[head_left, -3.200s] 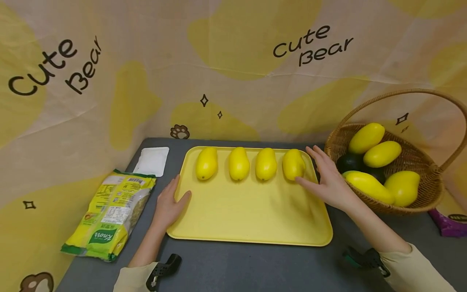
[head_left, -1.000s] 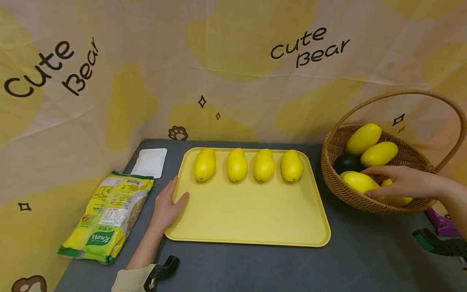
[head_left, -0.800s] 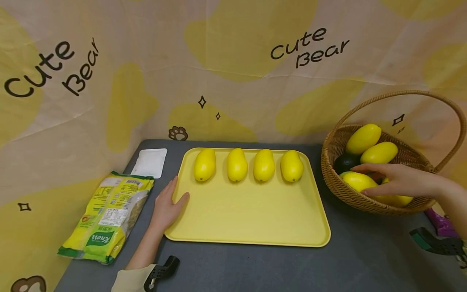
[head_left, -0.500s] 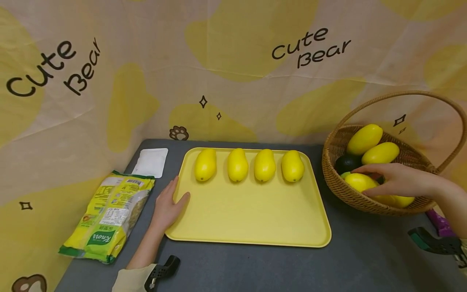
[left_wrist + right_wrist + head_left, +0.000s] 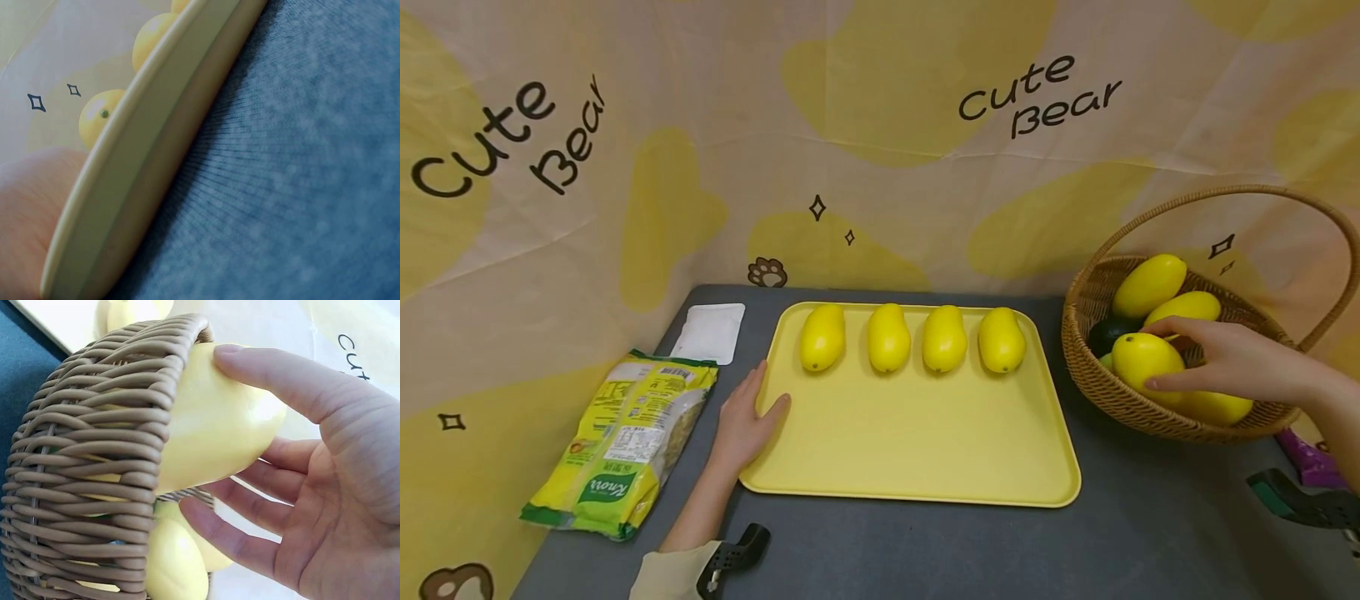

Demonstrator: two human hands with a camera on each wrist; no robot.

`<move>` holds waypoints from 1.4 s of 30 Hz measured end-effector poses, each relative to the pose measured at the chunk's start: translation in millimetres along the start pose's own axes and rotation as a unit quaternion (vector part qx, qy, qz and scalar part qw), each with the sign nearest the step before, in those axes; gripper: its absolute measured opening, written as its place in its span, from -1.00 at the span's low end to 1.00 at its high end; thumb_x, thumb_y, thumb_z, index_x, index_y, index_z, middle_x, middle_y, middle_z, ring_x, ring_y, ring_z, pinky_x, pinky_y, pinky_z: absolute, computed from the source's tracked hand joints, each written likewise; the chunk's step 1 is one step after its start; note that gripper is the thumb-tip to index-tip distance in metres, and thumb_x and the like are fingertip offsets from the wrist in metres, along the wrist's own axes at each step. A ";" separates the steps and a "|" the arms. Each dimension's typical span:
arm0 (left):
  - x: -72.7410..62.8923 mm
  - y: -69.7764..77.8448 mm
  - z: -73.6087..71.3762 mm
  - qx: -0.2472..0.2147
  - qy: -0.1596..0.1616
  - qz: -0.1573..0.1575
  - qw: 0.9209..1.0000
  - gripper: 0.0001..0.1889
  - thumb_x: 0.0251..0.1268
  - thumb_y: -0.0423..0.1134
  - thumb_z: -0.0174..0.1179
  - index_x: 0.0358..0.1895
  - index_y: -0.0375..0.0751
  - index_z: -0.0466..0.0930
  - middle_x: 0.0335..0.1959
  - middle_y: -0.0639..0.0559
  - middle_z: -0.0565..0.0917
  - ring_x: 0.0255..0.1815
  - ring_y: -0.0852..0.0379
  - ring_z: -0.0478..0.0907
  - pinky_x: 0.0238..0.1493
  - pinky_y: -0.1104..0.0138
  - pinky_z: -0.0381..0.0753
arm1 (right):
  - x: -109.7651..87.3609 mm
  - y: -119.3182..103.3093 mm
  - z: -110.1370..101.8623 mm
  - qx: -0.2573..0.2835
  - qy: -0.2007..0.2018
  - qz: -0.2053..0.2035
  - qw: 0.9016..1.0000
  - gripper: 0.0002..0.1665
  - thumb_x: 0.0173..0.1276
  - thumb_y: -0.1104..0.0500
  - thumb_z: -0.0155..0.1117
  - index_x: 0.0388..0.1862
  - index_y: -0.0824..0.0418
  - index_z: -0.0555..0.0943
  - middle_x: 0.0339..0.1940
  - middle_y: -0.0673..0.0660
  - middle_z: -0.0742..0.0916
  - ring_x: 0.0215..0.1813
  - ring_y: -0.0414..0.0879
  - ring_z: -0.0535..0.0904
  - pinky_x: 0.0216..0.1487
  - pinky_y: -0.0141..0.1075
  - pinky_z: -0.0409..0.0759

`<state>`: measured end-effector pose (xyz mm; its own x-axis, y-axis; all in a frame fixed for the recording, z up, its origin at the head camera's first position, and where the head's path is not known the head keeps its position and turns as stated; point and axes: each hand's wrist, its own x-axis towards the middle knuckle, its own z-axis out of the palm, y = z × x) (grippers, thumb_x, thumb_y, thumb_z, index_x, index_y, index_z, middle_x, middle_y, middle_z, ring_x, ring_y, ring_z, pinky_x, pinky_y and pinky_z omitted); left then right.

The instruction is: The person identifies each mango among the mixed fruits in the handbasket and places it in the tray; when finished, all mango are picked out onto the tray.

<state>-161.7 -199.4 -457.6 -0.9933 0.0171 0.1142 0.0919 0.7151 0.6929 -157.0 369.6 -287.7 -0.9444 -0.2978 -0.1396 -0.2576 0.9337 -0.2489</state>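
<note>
My right hand (image 5: 1236,358) holds a yellow mango (image 5: 1142,360) at the near side of the wicker basket (image 5: 1093,387), thumb on one side and fingers on the other. In the right wrist view the mango (image 5: 219,419) sits at the basket's rim, partly hidden by the weave. More yellow mangoes and a dark green fruit (image 5: 1105,335) lie in the basket. A yellow tray (image 5: 910,442) bears a row of several mangoes along its far edge. My left hand (image 5: 745,425) rests against the tray's left rim with fingers extended.
Left of the tray lie a yellow-green Knorr bag (image 5: 625,450) and a white packet (image 5: 711,333). A purple packet (image 5: 1309,462) is right of the basket, whose tall handle (image 5: 1225,192) arches over it. A printed cloth (image 5: 880,150) hangs behind.
My right hand has gone from the tray's rightmost mango into the basket. It has since raised a mango slightly and turned its end toward the head camera. My left hand stays put.
</note>
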 end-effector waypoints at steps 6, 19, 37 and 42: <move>0.0 -0.5 -0.7 -0.004 0.001 -0.004 1.000 -0.26 0.43 -0.13 0.12 0.52 -0.36 0.02 0.45 -0.43 0.16 0.46 -0.39 0.04 0.41 -0.23 -0.13 | -0.7 -8.5 -2.6 0.020 0.022 0.024 0.999 -0.11 0.18 -0.19 0.44 0.28 0.33 0.35 0.05 0.39 0.62 0.01 0.31 0.57 -0.13 0.14 0.56; -0.4 -0.6 0.5 -0.008 0.009 0.005 1.000 -0.27 0.42 -0.13 0.12 0.51 -0.37 0.05 0.44 -0.44 0.18 0.45 -0.40 0.06 0.40 -0.25 -0.11 | -8.1 -33.6 -6.1 0.117 0.148 0.041 0.981 -0.11 0.27 -0.02 0.42 0.43 0.33 0.26 0.12 0.39 0.51 -0.09 0.38 0.62 -0.41 -0.58 0.51; -0.4 1.1 -0.7 -0.009 0.004 -0.009 1.000 -0.26 0.42 -0.12 0.12 0.52 -0.35 0.04 0.45 -0.42 0.17 0.47 -0.37 0.05 0.43 -0.20 -0.13 | 18.0 -103.2 46.9 0.337 0.160 -0.006 0.928 -0.31 0.43 0.06 0.25 0.46 0.15 0.27 0.13 0.07 0.55 0.02 -0.34 0.51 -0.14 -0.55 0.53; -0.4 -0.2 -0.4 -0.008 0.007 -0.005 1.000 -0.26 0.41 -0.13 0.13 0.52 -0.36 0.05 0.45 -0.42 0.18 0.47 -0.37 0.06 0.42 -0.21 -0.12 | 38.9 -129.1 82.2 0.421 0.118 -0.044 0.898 -0.29 0.39 0.11 0.29 0.44 0.23 0.28 0.17 0.23 0.53 0.07 -0.05 0.61 -0.07 -0.38 0.63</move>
<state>-161.3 -199.8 -457.5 -0.9931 0.0000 0.1174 0.0835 0.7035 0.7058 -143.7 221.1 -339.8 -0.9704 -0.2208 0.0981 -0.1814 0.3981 -0.8992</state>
